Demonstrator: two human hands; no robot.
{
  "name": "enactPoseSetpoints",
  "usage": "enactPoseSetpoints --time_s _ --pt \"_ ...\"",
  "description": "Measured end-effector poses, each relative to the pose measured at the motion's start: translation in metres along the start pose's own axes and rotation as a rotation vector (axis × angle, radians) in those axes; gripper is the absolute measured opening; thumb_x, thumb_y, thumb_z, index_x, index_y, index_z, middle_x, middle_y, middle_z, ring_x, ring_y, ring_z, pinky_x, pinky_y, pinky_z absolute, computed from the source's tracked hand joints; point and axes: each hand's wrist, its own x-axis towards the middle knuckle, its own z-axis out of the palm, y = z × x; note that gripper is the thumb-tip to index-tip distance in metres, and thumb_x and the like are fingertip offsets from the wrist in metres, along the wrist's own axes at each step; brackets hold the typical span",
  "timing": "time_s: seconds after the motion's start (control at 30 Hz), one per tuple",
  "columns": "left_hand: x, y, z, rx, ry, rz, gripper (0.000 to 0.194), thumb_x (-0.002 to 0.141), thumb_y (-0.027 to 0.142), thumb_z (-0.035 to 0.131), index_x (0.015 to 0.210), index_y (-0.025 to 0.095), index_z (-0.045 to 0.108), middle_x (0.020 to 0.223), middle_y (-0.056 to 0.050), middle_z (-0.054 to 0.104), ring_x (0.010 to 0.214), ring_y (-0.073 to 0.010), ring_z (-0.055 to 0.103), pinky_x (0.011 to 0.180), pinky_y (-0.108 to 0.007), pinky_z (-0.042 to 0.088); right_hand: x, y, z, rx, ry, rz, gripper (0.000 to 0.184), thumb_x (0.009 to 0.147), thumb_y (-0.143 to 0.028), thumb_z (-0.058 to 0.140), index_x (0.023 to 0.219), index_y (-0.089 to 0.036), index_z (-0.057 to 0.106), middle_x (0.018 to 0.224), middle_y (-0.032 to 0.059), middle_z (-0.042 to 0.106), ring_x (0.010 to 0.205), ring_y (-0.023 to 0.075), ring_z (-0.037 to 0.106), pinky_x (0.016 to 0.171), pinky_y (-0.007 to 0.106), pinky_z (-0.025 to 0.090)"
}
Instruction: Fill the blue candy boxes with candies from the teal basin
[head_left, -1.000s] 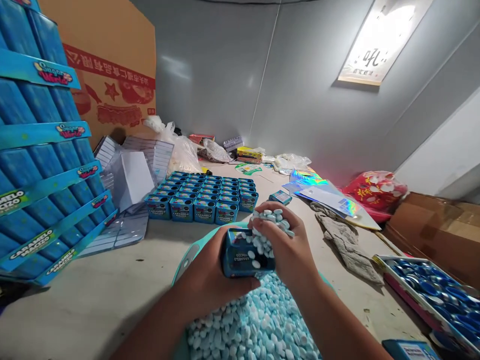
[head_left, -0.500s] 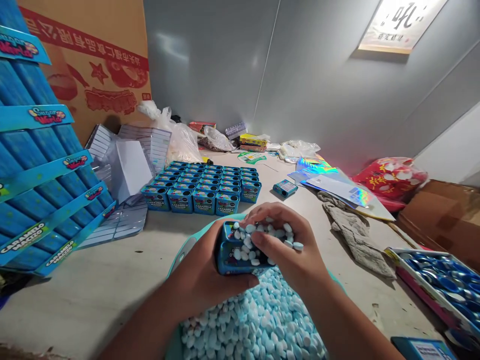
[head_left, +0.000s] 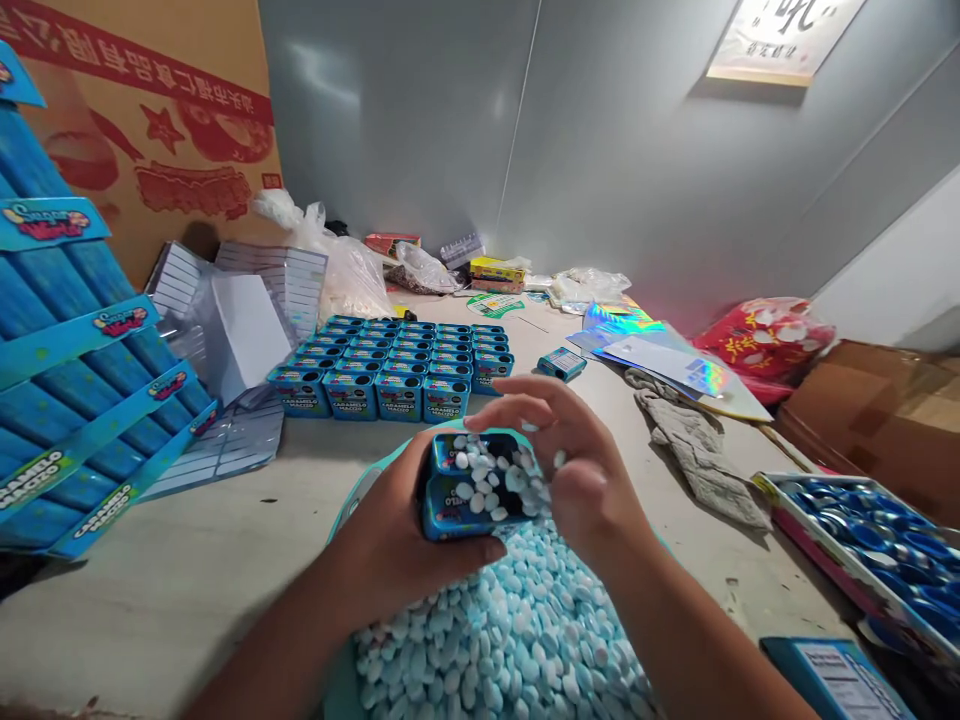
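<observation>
My left hand [head_left: 386, 520] is wrapped round two small blue candy tins [head_left: 457, 522], held side by side with their dark openings facing up. Loose pale blue candies [head_left: 487, 485] lie on the tins' tops and over the openings. Just to the right, my right hand [head_left: 592, 465] has its fingers curved and apart, partly blurred, with a few candies close to the fingers. Below both hands sits a teal tub [head_left: 351, 508] full of pale blue and white candies [head_left: 487, 630].
Rows of blue tins [head_left: 375, 390] stand behind the tub, with one tin [head_left: 561, 363] apart. A blue display stand [head_left: 67, 335] rises at left. At right lie a grey cloth [head_left: 694, 455], a box of blue lid-like pieces [head_left: 870, 540] and another blue tin [head_left: 832, 675].
My right hand has drawn back to the right from the tins and its fingers have spread. Fewer candies are in it. The view has shifted slightly.
</observation>
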Motion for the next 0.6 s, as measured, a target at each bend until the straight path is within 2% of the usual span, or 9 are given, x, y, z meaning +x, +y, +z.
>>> enactPoseSetpoints --time_s 0.07,0.13,0.23,0.3,0.33,0.4,0.47,0.53,0.6 --pt "0.001 -0.003 0.0 0.007 0.011 0.019 0.083 0.065 0.038 0.094 0.136 0.031 0.052 0.133 -0.003 0.067 0.122 -0.0301 0.064 0.1 -0.038 0.053 -0.002 -0.007 -0.009 0.007 0.02 0.079 0.075 0.084 -0.091 0.049 0.12 -0.029 0.068 0.106 0.0052 0.076 0.113 0.0282 0.069 0.106 0.048 0.051" --pt "0.002 -0.006 -0.001 0.006 0.006 0.034 0.085 0.065 0.042 0.094 0.137 0.032 0.051 0.133 -0.002 0.068 0.125 -0.0301 0.063 0.103 -0.039 0.052 -0.008 -0.013 -0.023 -0.054 0.075 0.183 0.073 0.09 -0.089 0.039 0.112 -0.028 0.07 0.105 0.0059 0.077 0.114 0.0285 0.07 0.106 0.049 0.051" --pt "0.003 -0.007 -0.002 -0.013 -0.012 0.044 0.084 0.065 0.045 0.094 0.137 0.033 0.052 0.131 -0.001 0.069 0.123 -0.0292 0.065 0.102 -0.037 0.053 -0.026 -0.013 -0.048 -0.379 0.069 0.404 0.052 0.092 -0.075 0.056 0.107 -0.027 0.07 0.091 0.0047 0.077 0.097 0.0268 0.073 0.093 0.046 0.056" --pt "0.003 -0.007 -0.002 -0.017 -0.023 0.045 0.082 0.066 0.045 0.094 0.135 0.032 0.053 0.128 -0.001 0.071 0.121 -0.0294 0.067 0.099 -0.037 0.055 -0.037 -0.007 -0.06 -0.622 -0.046 0.557 0.046 0.086 -0.064 0.071 0.113 -0.027 0.069 0.093 0.0047 0.076 0.089 0.0272 0.072 0.083 0.045 0.058" --pt "0.002 -0.006 -0.002 -0.018 -0.029 0.044 0.08 0.066 0.045 0.093 0.135 0.031 0.053 0.127 -0.002 0.071 0.12 -0.0297 0.067 0.098 -0.037 0.056 -0.041 -0.003 -0.063 -0.719 -0.129 0.602 0.052 0.082 -0.062 0.076 0.119 -0.027 0.068 0.1 0.0065 0.076 0.091 0.0287 0.072 0.082 0.046 0.058" --pt "0.002 -0.005 -0.002 -0.027 -0.035 0.056 0.079 0.067 0.045 0.093 0.134 0.03 0.054 0.125 -0.002 0.072 0.118 -0.0295 0.068 0.096 -0.036 0.057 -0.046 0.005 -0.063 -0.834 -0.304 0.618 0.069 0.077 -0.061 0.08 0.134 -0.025 0.063 0.124 0.0117 0.071 0.107 0.0338 0.069 0.09 0.05 0.057" --pt "0.002 -0.006 -0.001 -0.042 -0.036 0.079 0.079 0.068 0.045 0.092 0.135 0.03 0.053 0.125 -0.002 0.072 0.117 -0.0283 0.069 0.096 -0.035 0.057 -0.049 0.011 -0.053 -0.912 -0.49 0.59 0.085 0.072 -0.066 0.082 0.141 -0.022 0.059 0.137 0.0164 0.063 0.125 0.0402 0.06 0.105 0.056 0.05" --pt "0.002 -0.006 0.0 -0.057 -0.04 0.091 0.077 0.069 0.043 0.092 0.134 0.03 0.053 0.126 -0.001 0.072 0.116 -0.0271 0.069 0.096 -0.034 0.057 -0.054 0.015 -0.039 -0.987 -0.635 0.586 0.096 0.065 -0.075 0.083 0.137 -0.016 0.062 0.134 0.0215 0.062 0.13 0.0465 0.053 0.111 0.062 0.044" --pt "0.003 -0.007 0.0 -0.068 -0.042 0.095 0.076 0.069 0.043 0.092 0.133 0.029 0.054 0.127 -0.002 0.071 0.118 -0.0269 0.069 0.098 -0.034 0.056 -0.059 0.017 -0.026 -1.048 -0.696 0.596 0.104 0.055 -0.082 0.085 0.129 -0.01 0.065 0.126 0.0238 0.063 0.123 0.0482 0.055 0.109 0.063 0.044"
